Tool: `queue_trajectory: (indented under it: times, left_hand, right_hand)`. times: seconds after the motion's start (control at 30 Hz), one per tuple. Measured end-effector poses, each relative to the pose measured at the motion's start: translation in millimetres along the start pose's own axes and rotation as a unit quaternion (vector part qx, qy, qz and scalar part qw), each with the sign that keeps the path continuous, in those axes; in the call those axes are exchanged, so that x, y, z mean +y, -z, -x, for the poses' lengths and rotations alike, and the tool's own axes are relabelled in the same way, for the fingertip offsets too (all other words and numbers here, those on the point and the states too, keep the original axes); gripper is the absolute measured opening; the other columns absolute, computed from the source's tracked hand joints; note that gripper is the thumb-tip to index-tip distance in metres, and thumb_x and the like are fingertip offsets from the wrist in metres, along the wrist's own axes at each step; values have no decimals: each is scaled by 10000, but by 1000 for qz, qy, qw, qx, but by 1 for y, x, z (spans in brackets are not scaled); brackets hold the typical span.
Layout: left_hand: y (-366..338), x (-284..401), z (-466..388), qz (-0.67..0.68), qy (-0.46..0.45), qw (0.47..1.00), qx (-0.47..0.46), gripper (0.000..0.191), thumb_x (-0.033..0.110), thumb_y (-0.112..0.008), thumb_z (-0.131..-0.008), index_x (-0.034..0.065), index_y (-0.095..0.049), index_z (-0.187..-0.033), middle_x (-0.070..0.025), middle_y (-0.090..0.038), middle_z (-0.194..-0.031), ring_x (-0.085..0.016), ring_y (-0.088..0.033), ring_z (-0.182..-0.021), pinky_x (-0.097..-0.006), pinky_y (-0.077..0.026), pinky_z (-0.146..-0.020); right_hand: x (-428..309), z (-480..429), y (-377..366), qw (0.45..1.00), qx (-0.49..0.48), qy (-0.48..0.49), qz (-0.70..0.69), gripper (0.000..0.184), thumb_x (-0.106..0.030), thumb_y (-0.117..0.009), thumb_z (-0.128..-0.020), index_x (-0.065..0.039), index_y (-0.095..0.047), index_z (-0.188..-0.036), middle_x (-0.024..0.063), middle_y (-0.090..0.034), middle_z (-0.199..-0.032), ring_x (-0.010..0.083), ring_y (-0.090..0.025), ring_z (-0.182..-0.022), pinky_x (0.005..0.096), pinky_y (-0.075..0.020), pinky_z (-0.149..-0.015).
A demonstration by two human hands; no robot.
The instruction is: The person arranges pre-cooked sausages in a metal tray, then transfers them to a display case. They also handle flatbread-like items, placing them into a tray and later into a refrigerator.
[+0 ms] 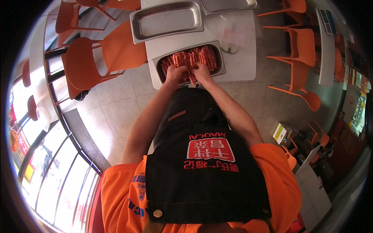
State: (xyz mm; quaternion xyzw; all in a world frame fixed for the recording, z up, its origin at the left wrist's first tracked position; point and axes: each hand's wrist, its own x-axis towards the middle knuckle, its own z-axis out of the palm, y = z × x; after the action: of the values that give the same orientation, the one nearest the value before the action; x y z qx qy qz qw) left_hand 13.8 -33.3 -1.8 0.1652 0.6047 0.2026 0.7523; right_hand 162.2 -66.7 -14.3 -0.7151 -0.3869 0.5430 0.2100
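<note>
A rectangular stainless steel pan point(222, 62) sits near the front edge of a white table point(243, 65). Reddish strips or skewers of meat point(204, 56) lie side by side in it. My left hand point(176, 73) is at the pan's near left part, its fingers closed around some of the reddish pieces. My right hand point(201, 72) is just beside it, fingertips on pieces near the pan's middle; whether it grips any I cannot tell. A few pieces stick out downward between the two hands. The fingers partly hide what lies under them.
Behind the filled pan stands an empty metal pan point(169, 21), with another metal tray point(227, 5) at its right. Clear plastic film point(234, 33) lies on the table's right part. Orange chairs point(123, 48) stand left and right of the table.
</note>
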Motion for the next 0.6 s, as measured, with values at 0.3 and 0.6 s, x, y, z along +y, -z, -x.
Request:
queue_trajectory:
  times: [0.3, 0.6]
  left_hand:
    - [14, -15, -26, -26, -21, 999, 31, 134, 65, -685, -789, -13, -650, -893, -104, -672, -765, -204, -653, -626, -308, -518, -528]
    - [31, -19, 10, 160, 32, 980, -114, 200, 171, -615, -929, 1, -637, -1032, -96, -684, -940, -206, -678, -817, -338, -557, -702]
  right_hand:
    - [-1, -16, -4, 986, 97, 101, 87, 307, -15, -656, -789, 20, -618, -1092, 168, -677, -947, 289, -659, -870, 387, -520, -766]
    - [-10, 12, -9, 987, -125, 22, -103, 260, -143, -601, -875, 26, -650, -1067, 118, -679, -1030, 252, -642, -950, 346, -495, -848]
